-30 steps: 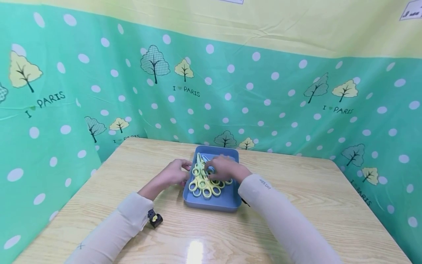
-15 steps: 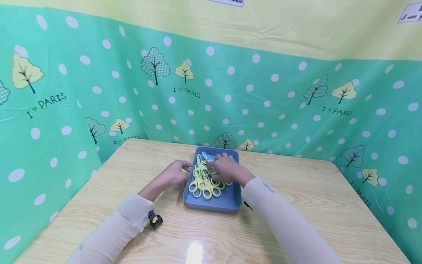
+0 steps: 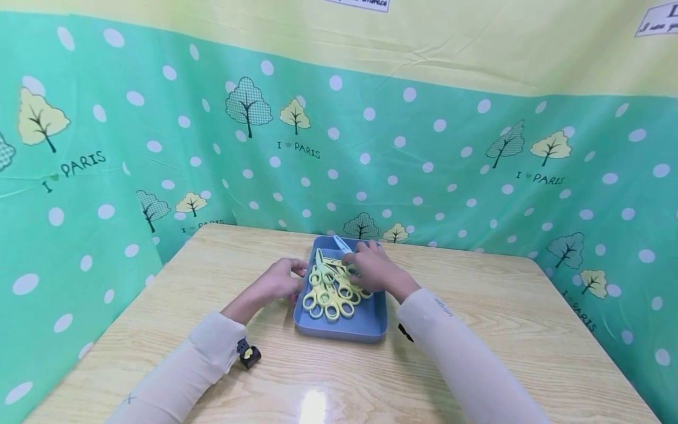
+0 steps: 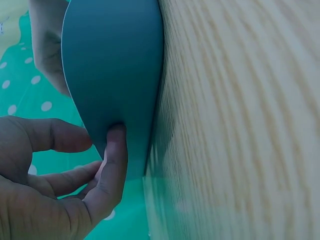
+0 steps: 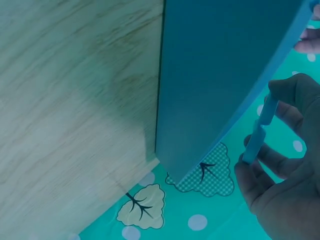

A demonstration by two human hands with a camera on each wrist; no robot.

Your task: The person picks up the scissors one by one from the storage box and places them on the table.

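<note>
A blue tray [image 3: 339, 333] on the table holds a pile of scissors [image 3: 328, 294] with yellow and pale green handles. My right hand [image 3: 372, 268] grips a pair of blue scissors [image 3: 343, 245] by the handles, blades angled toward the tray's far left corner. In the right wrist view the blue handle [image 5: 261, 131] shows between thumb and fingers, above the rim. My left hand [image 3: 283, 279] holds the tray's left wall; in the left wrist view one fingertip [image 4: 116, 131] presses its outer face and other fingers reach the rim.
The wooden table [image 3: 477, 330] stretches around the tray to both sides. A green dotted curtain [image 3: 424, 159] hangs behind it and along both sides. Small black devices are strapped at the wrists, the left one [image 3: 249, 353] close above the table.
My right hand has drawn the blue scissors up and to the right, off the pile, uncovering more yellow scissors. The left hand stays at the tray wall.
</note>
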